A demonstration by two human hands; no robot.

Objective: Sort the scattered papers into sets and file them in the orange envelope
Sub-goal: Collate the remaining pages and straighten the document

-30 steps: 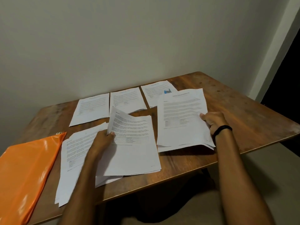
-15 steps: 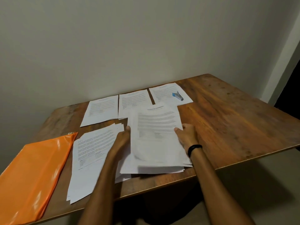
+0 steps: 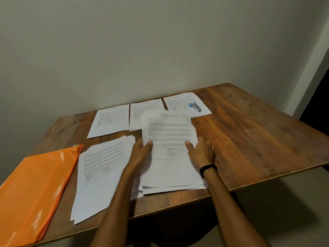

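The left hand (image 3: 141, 151) and right hand (image 3: 202, 153) pinch the middle paper pile (image 3: 169, 125) by its sides, fingers maybe tucked under, so tap it even on the counter (image 3: 249, 136) before filling the orange envelope (image 3: 35, 184) lying left

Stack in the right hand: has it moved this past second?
Yes. The stack moved left: then over the right side of the stapler sheet, now overlapping the middle back sheet.

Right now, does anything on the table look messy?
Yes. The loose pile beside the orange envelope is fanned out, its sheets crooked. The stack in the front middle has uneven bottom edges too.
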